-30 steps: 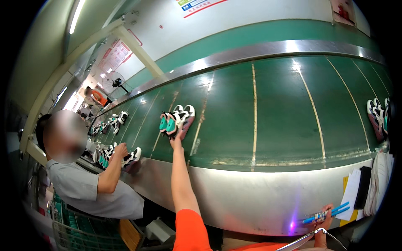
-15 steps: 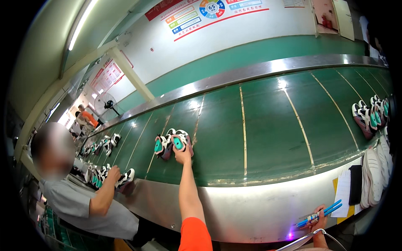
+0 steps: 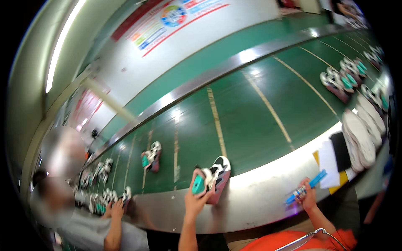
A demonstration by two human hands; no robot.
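Note:
My left hand (image 3: pixel 195 206) is closed around the heel end of a sneaker (image 3: pixel 219 180) in white, black and pinkish mauve. A teal patch shows at its heel end, and its toe points away from me. The shoe is over the near metal edge of the conveyor. Its mate, a similar sneaker (image 3: pixel 155 156), sits apart on the green belt, farther left. Over the metal edge to the right, my right hand (image 3: pixel 309 199) is closed around blue pens (image 3: pixel 317 179), blurred by motion.
On the left, a co-worker in grey has hands (image 3: pixel 115 208) at another sneaker (image 3: pixel 126 193). More sneakers (image 3: pixel 341 81) stand on the green belt (image 3: pixel 251 125) at the right. White sole-shaped pieces (image 3: pixel 359 142), a black pad (image 3: pixel 340 149) and paper (image 3: pixel 328 165) lie along the near edge.
My left hand has drawn one sneaker of the pair off the belt toward me and to the right. The other shoe stays on the belt. My right hand still holds the pens; the view has turned.

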